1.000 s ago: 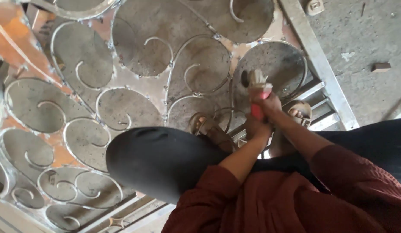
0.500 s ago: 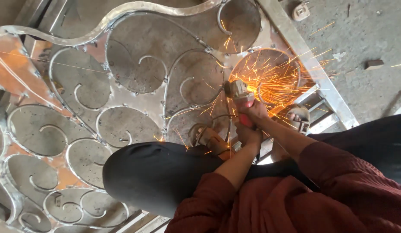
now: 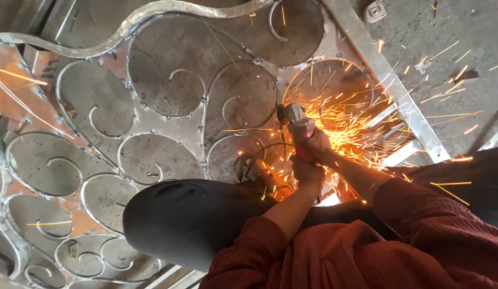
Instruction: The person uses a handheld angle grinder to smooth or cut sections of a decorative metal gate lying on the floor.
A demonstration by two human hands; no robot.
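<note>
Angle grinder [image 3: 296,124] pressed against the scrolled metal gate [image 3: 168,91], sparks [image 3: 361,115] flying off beside it. Gripped by both hands: right hand [image 3: 318,145] around the red body, left hand [image 3: 308,174] just below. Fingers probably wrapped tight, partly hidden by glare.

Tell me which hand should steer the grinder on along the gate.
Right, probably. The right hand grips the grinder just behind its head, closest to the sparks on the gate. The left hand holds further back, so it suits steadying more than steering.
</note>
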